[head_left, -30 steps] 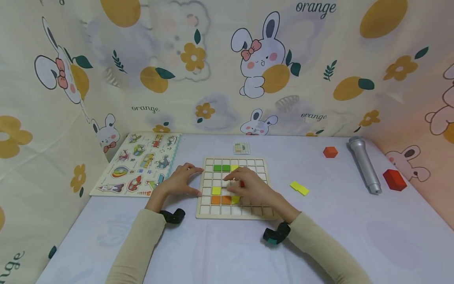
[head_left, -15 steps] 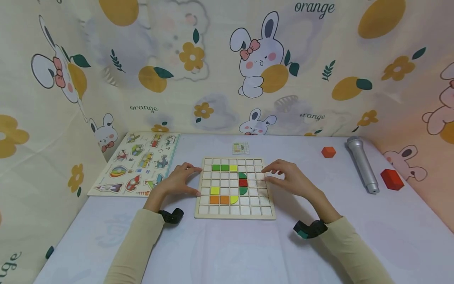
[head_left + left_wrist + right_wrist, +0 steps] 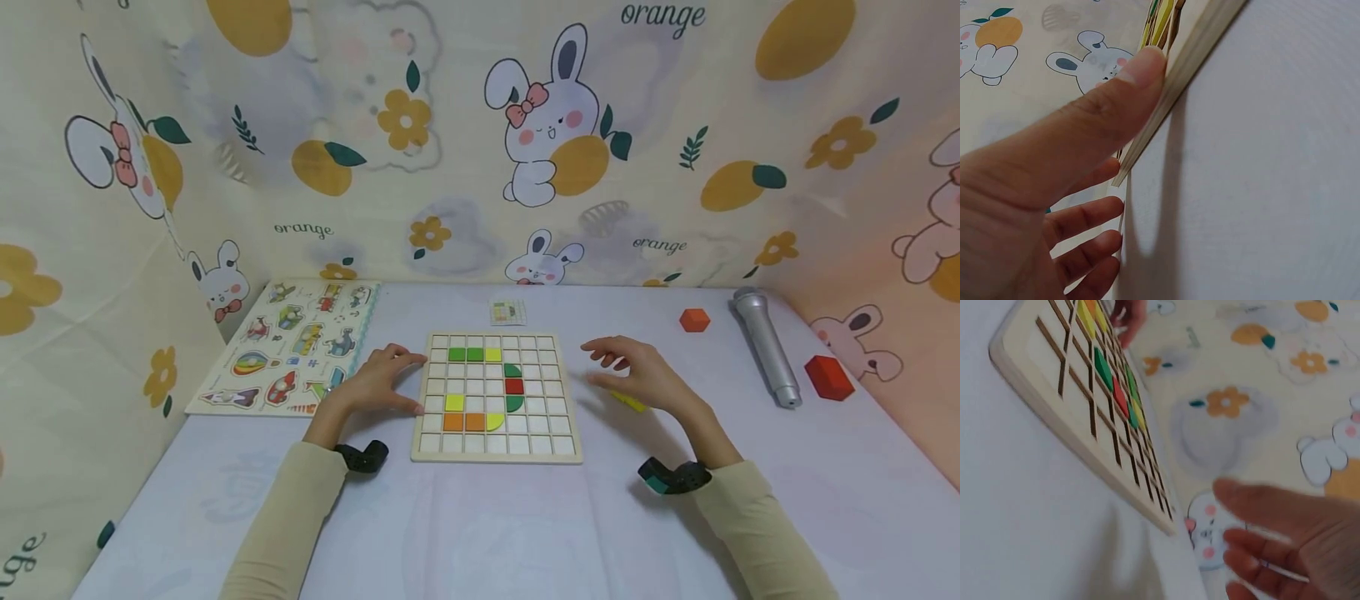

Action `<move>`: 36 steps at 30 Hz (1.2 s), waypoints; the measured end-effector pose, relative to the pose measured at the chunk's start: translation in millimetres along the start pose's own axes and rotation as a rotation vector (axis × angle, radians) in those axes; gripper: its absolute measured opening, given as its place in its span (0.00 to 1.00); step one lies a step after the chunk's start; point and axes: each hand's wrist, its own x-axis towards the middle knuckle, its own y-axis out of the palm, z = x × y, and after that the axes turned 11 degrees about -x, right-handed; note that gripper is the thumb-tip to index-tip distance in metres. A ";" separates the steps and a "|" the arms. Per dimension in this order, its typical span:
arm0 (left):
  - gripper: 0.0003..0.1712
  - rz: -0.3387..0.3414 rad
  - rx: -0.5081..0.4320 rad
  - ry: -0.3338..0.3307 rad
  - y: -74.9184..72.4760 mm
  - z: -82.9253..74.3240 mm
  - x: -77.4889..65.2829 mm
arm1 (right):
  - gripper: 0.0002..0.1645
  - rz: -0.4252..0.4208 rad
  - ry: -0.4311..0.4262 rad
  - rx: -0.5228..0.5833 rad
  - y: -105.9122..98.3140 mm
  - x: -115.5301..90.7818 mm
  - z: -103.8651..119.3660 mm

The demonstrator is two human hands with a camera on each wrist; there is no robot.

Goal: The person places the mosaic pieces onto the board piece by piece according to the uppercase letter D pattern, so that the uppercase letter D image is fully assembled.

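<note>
A wooden grid board (image 3: 540,447) lies flat, with green squares (image 3: 467,355), a yellow square (image 3: 492,355), a red square (image 3: 513,387) between two green rounded tiles (image 3: 514,403), orange squares (image 3: 463,422), a yellow rounded tile (image 3: 495,422) and another yellow square (image 3: 454,402) in its cells. My left hand (image 3: 382,383) touches the board's left edge, thumb and forefinger spread along it; the left wrist view shows the thumb (image 3: 1141,69) against the rim. Right of the board hovers my right hand (image 3: 637,375), fingers loosely bent and holding nothing. Below it, loose yellow tiles (image 3: 628,402) are partly hidden.
A small pattern card (image 3: 507,312) lies behind the board. At the left is a picture puzzle board (image 3: 292,350). A silver microphone-shaped tube (image 3: 768,350) and two red-orange blocks, one small (image 3: 694,320) and one larger (image 3: 829,378), lie on the right.
My right hand has moved off the middle of the board to the right, past its edge, uncovering the tiles there. The left hand has stayed at the board's left edge.
</note>
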 end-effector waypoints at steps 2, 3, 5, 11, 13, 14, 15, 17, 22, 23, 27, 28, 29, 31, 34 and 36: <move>0.49 0.000 -0.003 -0.001 0.0 0.1 0.2 | 0.28 0.031 0.025 0.068 -0.2 -0.9 -8.4; 0.49 0.000 -0.003 -0.001 0.1 0.2 0.3 | 0.29 0.047 0.042 0.104 -0.5 -1.7 -12.3; 0.49 0.001 -0.004 -0.003 0.3 0.7 0.6 | 0.30 0.072 0.086 0.164 -1.6 -4.0 -19.2; 0.49 0.004 -0.001 -0.008 0.6 2.1 2.0 | 0.29 0.083 0.239 0.078 -2.6 -12.0 -30.6; 0.49 0.002 0.002 -0.008 0.5 2.5 2.2 | 0.29 0.096 0.277 0.053 -1.3 -13.5 -32.1; 0.49 0.001 0.003 -0.010 0.5 2.8 2.4 | 0.28 0.105 0.288 0.039 -0.3 -14.0 -33.2; 0.49 0.001 0.003 -0.014 0.4 2.8 2.6 | 0.28 0.116 0.299 0.034 0.8 -14.4 -33.7; 0.49 0.001 0.005 -0.013 0.3 2.6 2.5 | 0.27 0.132 0.315 0.020 2.7 -14.9 -34.7; 0.49 0.004 0.002 -0.013 0.2 1.7 2.0 | 0.24 0.153 0.332 -0.025 4.7 -15.3 -36.0; 0.49 0.004 0.001 -0.013 0.4 1.6 1.9 | 0.23 0.160 0.332 -0.028 4.7 -15.1 -36.0; 0.49 0.002 -0.001 -0.015 0.4 0.6 1.5 | 0.21 0.191 0.320 -0.028 2.5 -13.9 -35.0; 0.49 0.002 -0.001 -0.015 0.4 0.4 1.3 | 0.20 0.198 0.313 -0.027 2.2 -13.5 -35.3; 0.49 0.001 -0.002 -0.015 0.3 0.1 1.1 | 0.19 0.202 0.307 -0.022 1.9 -13.4 -35.2; 0.49 0.001 -0.003 -0.012 0.2 0.1 0.5 | 0.18 0.208 0.304 -0.016 2.1 -12.9 -34.8; 0.48 0.002 -0.004 -0.008 0.5 0.7 0.8 | 0.17 0.192 0.282 0.012 3.5 -11.1 -31.1; 0.48 0.003 0.005 -0.007 0.7 1.7 1.7 | 0.17 0.166 0.255 0.055 5.3 -9.2 -26.5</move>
